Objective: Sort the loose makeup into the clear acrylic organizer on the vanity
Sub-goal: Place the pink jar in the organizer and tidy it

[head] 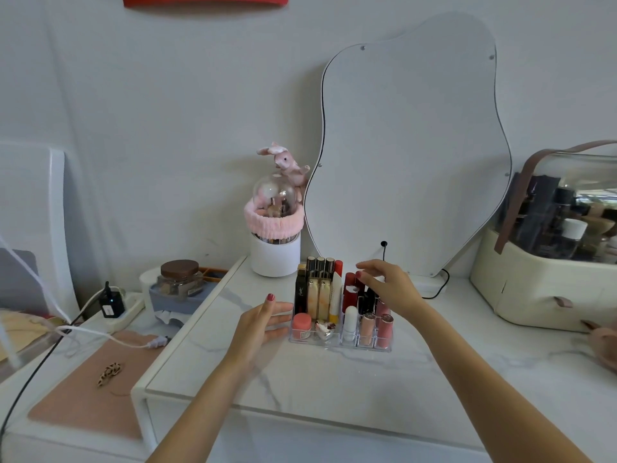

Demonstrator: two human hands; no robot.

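The clear acrylic organizer stands in the middle of the white marble vanity, filled with upright lipsticks and tubes. A pink round pot and a small heart-shaped case sit in its front left compartment. My left hand is open, fingers flat against the organizer's left side. My right hand hovers over the back right slots, fingers spread, fingertips at the red lipsticks; nothing is clearly gripped.
A wavy mirror leans behind the organizer. A white brush holder with a dome and a pink band stands to the left. A cream cosmetics case sits at right. A lower shelf at left holds a jar, a power strip and cables.
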